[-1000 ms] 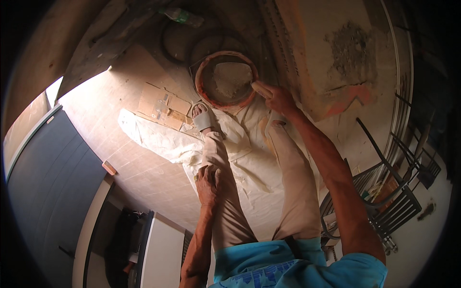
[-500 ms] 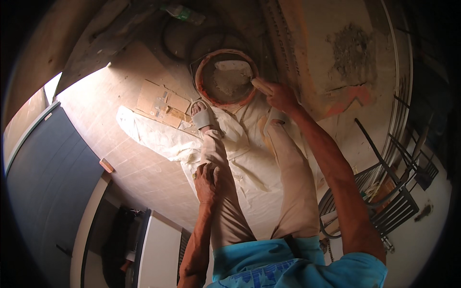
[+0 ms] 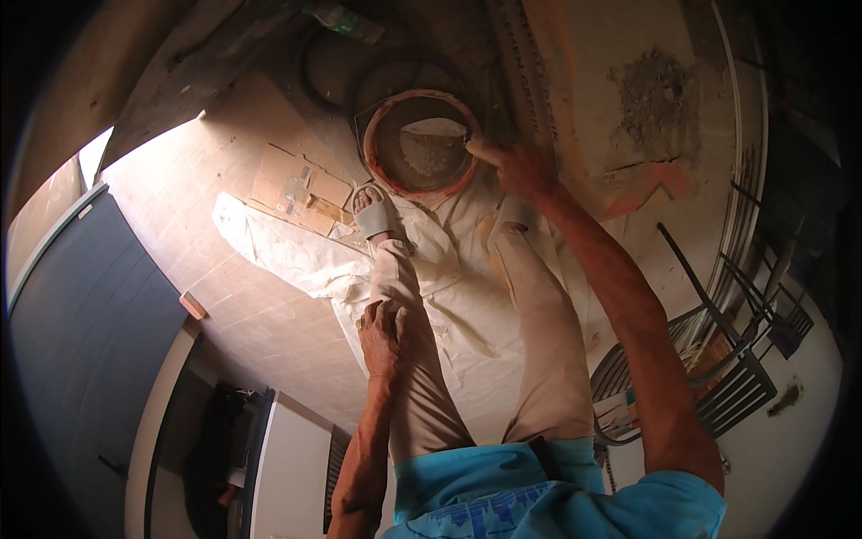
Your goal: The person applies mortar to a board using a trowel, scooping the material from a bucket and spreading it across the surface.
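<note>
Here, the right hand (image 3: 525, 171) clasps 1 trowel (image 3: 434, 128) reaching into the bucket (image 3: 370, 144) of mix (image 3: 433, 155) left of that grip. The left hand (image 3: 382, 334) touches a leg (image 3: 395, 269), closure unclear.

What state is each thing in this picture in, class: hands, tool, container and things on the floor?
Trowel: held, blade inside the bucket
Bucket: open-topped, partly filled
Right hand: closed on the trowel
Left hand: resting on the left leg
Sheet: spread, crumpled
Cardboard: lying flat
</note>
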A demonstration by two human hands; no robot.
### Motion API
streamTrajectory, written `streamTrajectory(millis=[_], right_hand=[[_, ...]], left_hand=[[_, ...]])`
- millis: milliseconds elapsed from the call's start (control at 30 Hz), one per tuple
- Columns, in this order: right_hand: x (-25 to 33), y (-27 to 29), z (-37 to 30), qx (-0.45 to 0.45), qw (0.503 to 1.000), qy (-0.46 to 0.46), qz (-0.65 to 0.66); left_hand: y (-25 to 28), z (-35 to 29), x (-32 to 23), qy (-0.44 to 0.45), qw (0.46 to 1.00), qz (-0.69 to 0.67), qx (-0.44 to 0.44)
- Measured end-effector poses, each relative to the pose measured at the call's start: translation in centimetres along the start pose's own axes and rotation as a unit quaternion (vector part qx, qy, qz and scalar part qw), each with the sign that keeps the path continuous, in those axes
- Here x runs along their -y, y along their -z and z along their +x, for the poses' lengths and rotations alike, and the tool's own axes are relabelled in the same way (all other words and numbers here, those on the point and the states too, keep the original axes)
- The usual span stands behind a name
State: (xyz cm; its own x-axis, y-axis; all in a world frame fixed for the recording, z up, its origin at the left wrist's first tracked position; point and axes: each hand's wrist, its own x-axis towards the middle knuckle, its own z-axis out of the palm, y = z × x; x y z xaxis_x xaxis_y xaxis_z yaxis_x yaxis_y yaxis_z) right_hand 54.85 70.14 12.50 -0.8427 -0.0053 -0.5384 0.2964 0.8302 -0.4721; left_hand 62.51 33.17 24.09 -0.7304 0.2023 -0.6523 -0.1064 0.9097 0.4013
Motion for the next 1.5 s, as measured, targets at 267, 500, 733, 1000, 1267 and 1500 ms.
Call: streamTrajectory(millis=[267,500,733,1000,1267,1500], right_hand=[[0.3,-0.1,1.6,-0.022,0.993,0.067,-0.099],[-1.1,0.8,0.4,0.058,0.964,0.139,-0.219],[-1.2,1.6,-1.2,-0.019,0.976,0.085,-0.199],[0.4,-1.6,-2.4,-0.101,0.983,0.062,-0.137],[0.3,-2.2,-9.3,-0.081,0.993,-0.067,0.053],[-0.8,1.9,-17.2,-0.277,0.876,-0.154,0.364]], left_hand=[[-0.3,-0.2,0.7,0.008,1.0,-0.006,0.012],[0.0,-0.1,0.2,0.019,1.0,-0.011,0.009],[0.0,0.0,0.1,0.025,1.0,-0.004,0.017],[-0.3,0.1,0.5,0.014,1.0,0.016,0.018],[-0.6,0.4,0.9,-0.051,0.999,0.017,0.01],[-1.0,1.0,0.6,-0.026,0.997,0.054,0.053]])
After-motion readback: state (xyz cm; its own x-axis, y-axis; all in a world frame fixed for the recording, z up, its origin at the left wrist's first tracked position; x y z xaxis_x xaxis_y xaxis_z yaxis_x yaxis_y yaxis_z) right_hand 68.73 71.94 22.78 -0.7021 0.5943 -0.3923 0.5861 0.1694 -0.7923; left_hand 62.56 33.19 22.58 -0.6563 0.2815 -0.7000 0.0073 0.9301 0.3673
